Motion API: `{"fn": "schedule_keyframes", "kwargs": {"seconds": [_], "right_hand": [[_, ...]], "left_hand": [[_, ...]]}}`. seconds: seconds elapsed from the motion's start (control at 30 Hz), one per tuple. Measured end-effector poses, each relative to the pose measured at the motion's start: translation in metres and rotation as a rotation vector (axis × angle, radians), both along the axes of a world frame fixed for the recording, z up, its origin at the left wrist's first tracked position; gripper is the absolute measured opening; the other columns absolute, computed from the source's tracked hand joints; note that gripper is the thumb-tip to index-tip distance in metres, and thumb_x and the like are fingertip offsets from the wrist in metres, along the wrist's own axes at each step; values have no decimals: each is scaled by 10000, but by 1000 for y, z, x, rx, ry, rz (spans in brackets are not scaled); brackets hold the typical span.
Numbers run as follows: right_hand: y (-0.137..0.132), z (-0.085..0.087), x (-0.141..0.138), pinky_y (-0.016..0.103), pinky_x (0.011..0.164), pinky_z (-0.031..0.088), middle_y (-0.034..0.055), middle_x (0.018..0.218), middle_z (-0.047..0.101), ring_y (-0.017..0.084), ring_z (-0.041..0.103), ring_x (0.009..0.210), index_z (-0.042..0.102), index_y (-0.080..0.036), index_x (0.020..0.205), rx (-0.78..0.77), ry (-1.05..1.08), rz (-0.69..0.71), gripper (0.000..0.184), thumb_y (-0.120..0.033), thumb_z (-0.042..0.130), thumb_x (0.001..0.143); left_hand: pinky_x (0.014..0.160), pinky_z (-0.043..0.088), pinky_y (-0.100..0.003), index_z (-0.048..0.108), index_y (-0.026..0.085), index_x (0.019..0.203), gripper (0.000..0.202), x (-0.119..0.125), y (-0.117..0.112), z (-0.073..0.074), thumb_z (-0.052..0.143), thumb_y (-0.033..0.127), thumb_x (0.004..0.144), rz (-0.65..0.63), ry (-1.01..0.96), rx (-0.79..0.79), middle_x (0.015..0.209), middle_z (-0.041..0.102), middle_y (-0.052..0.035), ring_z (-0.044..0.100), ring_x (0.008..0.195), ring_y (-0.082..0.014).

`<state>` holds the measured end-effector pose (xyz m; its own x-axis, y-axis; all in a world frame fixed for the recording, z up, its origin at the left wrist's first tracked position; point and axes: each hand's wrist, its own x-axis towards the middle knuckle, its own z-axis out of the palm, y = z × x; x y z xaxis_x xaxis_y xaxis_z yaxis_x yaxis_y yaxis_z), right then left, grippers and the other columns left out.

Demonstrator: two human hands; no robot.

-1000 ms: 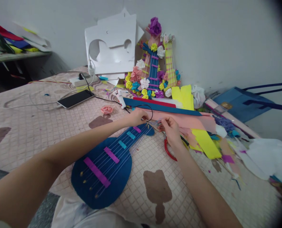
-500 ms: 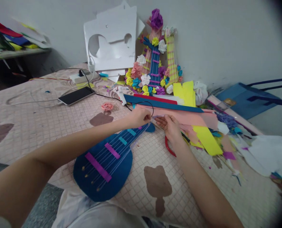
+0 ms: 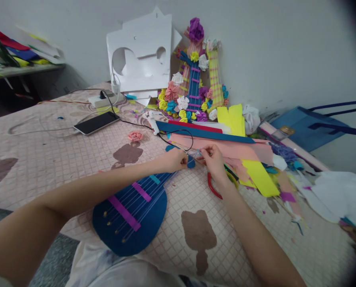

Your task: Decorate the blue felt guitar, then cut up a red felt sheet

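Observation:
A blue paper guitar [image 3: 154,223] lies flat on the table, its neck pointing away to the right. Purple and light-blue strips cross its clear strings. Over the head end of the neck, my left hand [image 3: 178,159] is closed with its fingertips pressed together; what they grip is hidden. Just to the right, my right hand [image 3: 213,160] pinches a thin, clear, thread-like strand [image 3: 198,153], too fine to make out fully. Beneath my right wrist, red-handled scissors or pliers [image 3: 213,187] are partly covered.
A white glue gun [image 3: 151,122] with a black cord lies beyond my hands. Left of it are a phone [image 3: 97,122] and a pink paper flower [image 3: 135,136]. Paper sheets [image 3: 226,146] and scraps spread rightward. Decorated guitars [image 3: 194,85] lean on the wall.
My left hand has moved slightly down, nearer the guitar's head. My right hand has shifted a little left and its fingers have closed into a pinch.

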<state>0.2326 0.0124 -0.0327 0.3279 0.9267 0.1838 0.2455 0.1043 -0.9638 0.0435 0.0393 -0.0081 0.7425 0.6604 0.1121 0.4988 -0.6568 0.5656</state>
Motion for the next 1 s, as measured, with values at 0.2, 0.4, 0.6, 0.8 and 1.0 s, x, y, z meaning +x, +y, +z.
{"fn": "schedule_keyframes", "kwargs": {"seconds": [0.2, 0.4, 0.6, 0.8, 1.0], "right_hand": [[-18, 10, -5, 263, 551, 430, 16, 756, 618, 156, 554, 650, 606, -224, 850, 49, -265, 119, 135, -336, 595, 776], [-31, 8, -12, 233, 361, 310, -20, 590, 620, 110, 436, 377, 655, -242, 840, -128, -381, 463, 216, -381, 491, 866], [-28, 9, -1, 249, 427, 376, -15, 630, 632, 127, 511, 457, 664, -236, 769, -137, -462, 497, 162, -347, 556, 819], [-22, 7, 5, 304, 582, 405, 12, 689, 651, 188, 571, 640, 662, -237, 740, -62, -608, 418, 84, -265, 589, 773], [-21, 7, 8, 308, 599, 388, 9, 708, 656, 190, 569, 643, 650, -237, 752, -57, -714, 448, 74, -262, 585, 774]], "left_hand": [[540, 394, -199, 675, 132, 777, 113, 2, -1, -6, 691, 198, 687, 25, -50, -4, 647, 657, 0, 580, 602, -121], [549, 412, -206, 662, 133, 756, 82, 8, 3, -8, 649, 205, 718, 36, -75, -2, 647, 658, 7, 594, 617, -128], [557, 403, -212, 660, 132, 725, 63, 10, 1, -4, 666, 191, 703, 36, -68, -11, 628, 643, 12, 582, 608, -123], [549, 386, -213, 657, 134, 713, 61, 6, -3, 1, 670, 193, 701, 28, -67, -9, 649, 635, 12, 568, 607, -112], [574, 396, -211, 670, 134, 786, 92, -20, -18, 15, 607, 108, 724, 9, -48, -6, 699, 665, -9, 585, 631, -115]]}}
